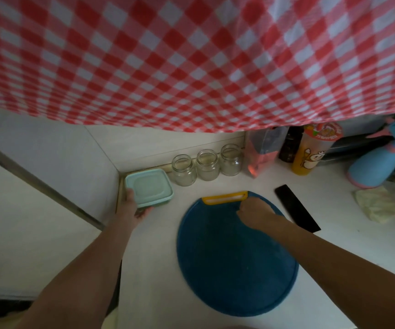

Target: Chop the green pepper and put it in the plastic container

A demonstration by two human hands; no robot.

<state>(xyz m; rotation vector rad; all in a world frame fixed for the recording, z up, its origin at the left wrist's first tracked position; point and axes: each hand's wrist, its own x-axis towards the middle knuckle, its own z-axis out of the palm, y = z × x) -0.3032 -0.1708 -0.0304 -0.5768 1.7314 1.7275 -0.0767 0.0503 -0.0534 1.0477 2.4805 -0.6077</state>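
My left hand (133, 208) outstretched, gripping the container (149, 187) corner, my right hand (257, 213) knuckles-up on the board (234, 257), fingers curled, grip unclear.

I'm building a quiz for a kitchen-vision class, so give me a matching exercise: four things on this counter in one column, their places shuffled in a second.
Things:
1 plastic container
2 cutting board
3 glass jars
4 spray bottle

Places:
A beneath the right hand
B in a row along the back wall
C gripped by the left hand
D at the far right of the counter

Pairs: 1-C, 2-A, 3-B, 4-D
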